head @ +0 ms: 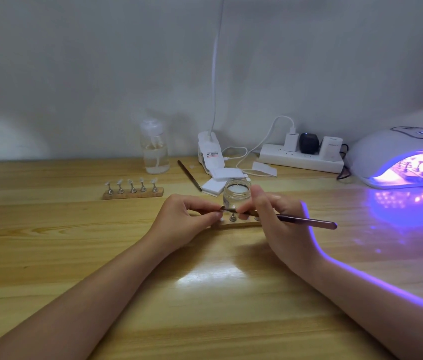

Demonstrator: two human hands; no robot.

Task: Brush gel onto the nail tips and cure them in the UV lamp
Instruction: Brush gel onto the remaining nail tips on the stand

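My right hand grips a thin dark brush, its tip pointing left over a wooden holder of nail tips on metal stands. My left hand pinches something small at the brush tip above the holder; the fingers hide what it is. Just behind the hands stands an open glass gel jar. Another wooden holder with several nail tips lies farther left. At the right the white UV lamp glows purple with a third holder of tips inside.
A clear pump bottle, a second brush, white pads, a clip lamp base and a power strip with plugs and cables line the back of the wooden table by the wall.
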